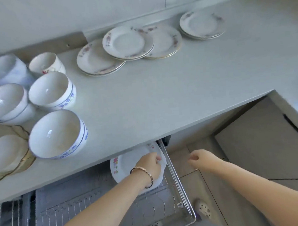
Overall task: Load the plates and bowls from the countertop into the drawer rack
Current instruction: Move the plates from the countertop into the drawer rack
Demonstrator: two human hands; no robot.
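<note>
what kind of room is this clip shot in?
Most likely a home kitchen: a grey countertop carrying stacked floral plates and bowls, and below it a pull-out wire drawer rack where the left hand sets a plate.

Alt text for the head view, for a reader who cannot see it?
A person's left hand grips a floral plate over the open drawer rack under the countertop. The right hand hangs loosely curled and empty beside it. Bowls and plate stacks wait above.
</note>
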